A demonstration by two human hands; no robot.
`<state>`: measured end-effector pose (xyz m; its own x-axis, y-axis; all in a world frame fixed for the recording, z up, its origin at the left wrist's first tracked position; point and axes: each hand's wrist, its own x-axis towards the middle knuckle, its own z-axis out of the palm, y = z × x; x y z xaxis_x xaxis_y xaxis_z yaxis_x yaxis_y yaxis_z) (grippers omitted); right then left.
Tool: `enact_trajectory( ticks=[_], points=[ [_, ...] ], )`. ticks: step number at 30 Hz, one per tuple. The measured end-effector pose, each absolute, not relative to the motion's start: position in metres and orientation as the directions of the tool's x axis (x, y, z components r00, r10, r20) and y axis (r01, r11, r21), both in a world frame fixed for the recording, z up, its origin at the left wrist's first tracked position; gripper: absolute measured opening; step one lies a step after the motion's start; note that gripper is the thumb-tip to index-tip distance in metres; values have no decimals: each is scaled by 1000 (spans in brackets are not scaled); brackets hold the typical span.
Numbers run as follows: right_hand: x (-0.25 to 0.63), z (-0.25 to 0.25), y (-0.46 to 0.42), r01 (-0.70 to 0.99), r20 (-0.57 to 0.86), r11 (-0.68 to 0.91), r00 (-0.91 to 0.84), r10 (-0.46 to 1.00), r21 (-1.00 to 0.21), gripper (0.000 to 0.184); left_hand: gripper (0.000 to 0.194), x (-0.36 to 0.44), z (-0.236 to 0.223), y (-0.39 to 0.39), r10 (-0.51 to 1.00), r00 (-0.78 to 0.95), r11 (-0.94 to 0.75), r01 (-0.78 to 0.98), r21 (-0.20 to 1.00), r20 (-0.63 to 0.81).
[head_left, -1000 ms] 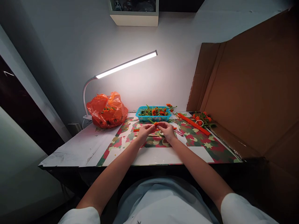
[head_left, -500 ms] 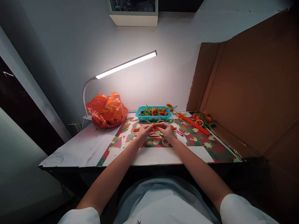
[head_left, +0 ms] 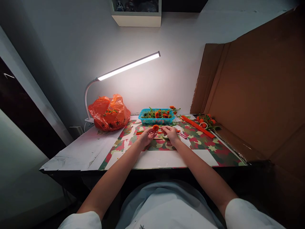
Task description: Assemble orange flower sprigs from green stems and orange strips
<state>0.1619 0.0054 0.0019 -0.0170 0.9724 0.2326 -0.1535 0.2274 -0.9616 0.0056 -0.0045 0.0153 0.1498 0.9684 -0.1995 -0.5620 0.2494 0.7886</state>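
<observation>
My left hand (head_left: 147, 136) holds an orange pom-pom-like flower (head_left: 155, 127) at its fingertips, palm turned partly up. Just to the right, my right hand (head_left: 170, 133) is closed in a pinch near the flower; what lies between its fingertips is too small to make out. Below the hands is a roll of green tape (head_left: 165, 137). A pink tool, perhaps scissors (head_left: 182, 135), lies beside the right wrist. Orange strips (head_left: 139, 133) show to the left of my left hand, partly covered by it.
A blue basket (head_left: 156, 121) of orange flowers with green stems stands behind the hands. An orange plastic bag (head_left: 114, 119) sits left, under a lit lamp (head_left: 130, 66). A long orange bundle (head_left: 197, 126) and more flowers (head_left: 207, 120) lie right, beside a cardboard sheet (head_left: 250, 89).
My hands have moved slightly apart. The orange flower now faces up in view at my left fingertips, where before both hands' fingers met around something orange.
</observation>
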Motion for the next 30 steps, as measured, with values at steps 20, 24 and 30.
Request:
enact_trajectory(
  ticks=[20, 24, 30],
  points=[
    [161, 0, 0, -154, 334, 312, -150, 930, -938, 39, 36, 7, 9, -9, 986, 137, -30, -409, 912, 93],
    [163, 0, -2, -13, 436, 436, -86, 896, -900, 38, 41, 7, 8, -9, 981, 178, -8, -361, 933, 78],
    [163, 4, -7, 174, 529, 539, -103, 842, -824, 38, 39, 7, 9, -10, 984, 167, -1, -331, 944, 60]
  ],
)
